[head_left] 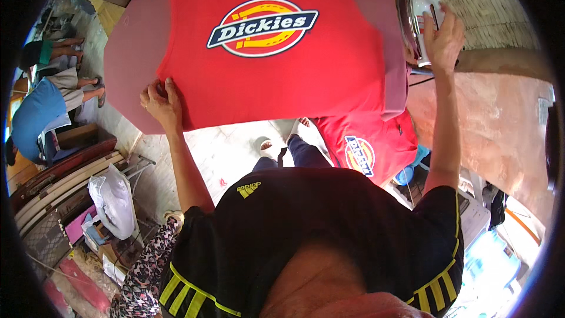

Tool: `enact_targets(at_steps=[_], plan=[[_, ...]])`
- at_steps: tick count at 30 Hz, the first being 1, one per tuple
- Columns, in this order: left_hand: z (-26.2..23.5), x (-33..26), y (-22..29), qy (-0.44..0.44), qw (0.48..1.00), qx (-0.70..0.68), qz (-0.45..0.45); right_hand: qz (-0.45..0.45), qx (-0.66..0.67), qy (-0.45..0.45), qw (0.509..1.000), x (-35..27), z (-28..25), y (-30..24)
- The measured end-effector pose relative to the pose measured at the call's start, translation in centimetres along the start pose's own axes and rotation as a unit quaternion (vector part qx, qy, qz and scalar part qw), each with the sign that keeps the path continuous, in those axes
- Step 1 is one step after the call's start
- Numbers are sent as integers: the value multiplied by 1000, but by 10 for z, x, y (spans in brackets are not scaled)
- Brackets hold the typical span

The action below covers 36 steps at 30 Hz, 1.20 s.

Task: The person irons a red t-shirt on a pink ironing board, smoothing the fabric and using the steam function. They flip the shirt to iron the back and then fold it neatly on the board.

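A red shirt [271,85] with a round yellow, white and dark blue chest print lies spread over a board with a dull maroon cover [134,59]. At the shirt's near left edge, my left hand [162,105] has its fingers curled in, with the thumb against the red cloth. My right hand [444,38] is closed round the handle of a white clothes iron [425,9] beyond the board's right end. The iron's shiny metal plate faces the board, apart from the shirt. Part of the handle is hidden by my fingers.
Another red shirt [371,147] with the same print hangs below the board's right side. A person in a blue top [41,112] bends over at the far left. Stacked boards [70,182] and a white bag [113,200] stand left. A pinkish wall [488,118] rises on the right.
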<state>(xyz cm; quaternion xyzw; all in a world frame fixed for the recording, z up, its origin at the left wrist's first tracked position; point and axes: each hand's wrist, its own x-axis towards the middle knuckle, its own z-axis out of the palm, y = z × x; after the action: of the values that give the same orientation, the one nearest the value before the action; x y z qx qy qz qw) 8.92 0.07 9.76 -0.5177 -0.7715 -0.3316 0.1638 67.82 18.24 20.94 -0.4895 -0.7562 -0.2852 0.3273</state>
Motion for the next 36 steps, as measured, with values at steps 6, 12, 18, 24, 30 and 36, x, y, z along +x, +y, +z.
enact_targets(at_steps=[6,12,18,24,30,36], plan=[[-16,-3,7,-50,998,-20,-10,142,141,-132,971,-121,-35,-121],[-34,-6,4,-126,975,-171,-57,314,229,-152,909,-151,-26,-130],[-25,-2,-35,-199,865,-426,-173,449,453,-201,743,-150,-32,-95],[-76,-31,-53,-245,894,-339,-160,476,457,-288,694,-151,-101,-116],[-55,-2,34,-99,976,-95,167,214,238,-104,942,-112,-48,-147],[75,76,74,-121,972,-51,196,30,218,-114,969,-32,85,-167]])
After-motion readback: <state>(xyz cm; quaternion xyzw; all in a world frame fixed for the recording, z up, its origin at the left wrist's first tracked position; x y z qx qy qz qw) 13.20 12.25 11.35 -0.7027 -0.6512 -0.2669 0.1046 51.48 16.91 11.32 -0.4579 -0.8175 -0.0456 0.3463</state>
